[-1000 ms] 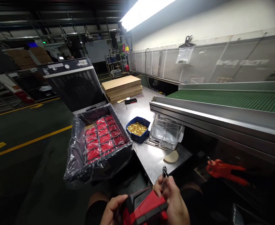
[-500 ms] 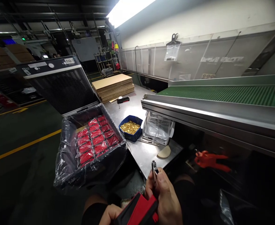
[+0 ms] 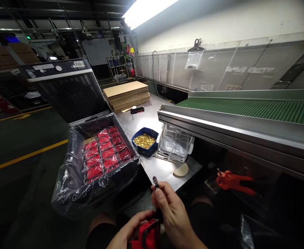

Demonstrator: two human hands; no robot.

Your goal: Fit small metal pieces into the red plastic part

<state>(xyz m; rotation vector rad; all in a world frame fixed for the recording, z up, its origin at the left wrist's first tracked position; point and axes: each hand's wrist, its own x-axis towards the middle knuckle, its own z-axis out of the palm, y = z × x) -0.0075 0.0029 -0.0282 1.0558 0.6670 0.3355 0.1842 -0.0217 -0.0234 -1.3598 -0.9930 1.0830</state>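
At the bottom of the head view my left hand (image 3: 127, 231) grips a red and black case (image 3: 145, 235) held low over my lap. My right hand (image 3: 171, 212) is closed on a small dark metal piece (image 3: 155, 182) whose tip sticks up above my thumb, just above the case. Ahead on the left stands a black bin lined with clear plastic (image 3: 71, 180), filled with several rows of red packs (image 3: 104, 150). A blue tray of small gold parts (image 3: 144, 141) sits on the steel table (image 3: 157, 169) beside the bin.
A clear plastic container (image 3: 174, 143) stands under the green conveyor (image 3: 245, 107). A tan disc (image 3: 181, 170) lies on the table near its corner. Flat cardboard sheets (image 3: 126, 91) and a black phone (image 3: 137, 110) lie further back. An orange tool (image 3: 232, 180) hangs at the right. A dark grilled machine (image 3: 66, 93) is behind the bin.
My right hand with the metal piece has moved left and down toward the case. The red case has sunk lower in the view and now shows less of itself.
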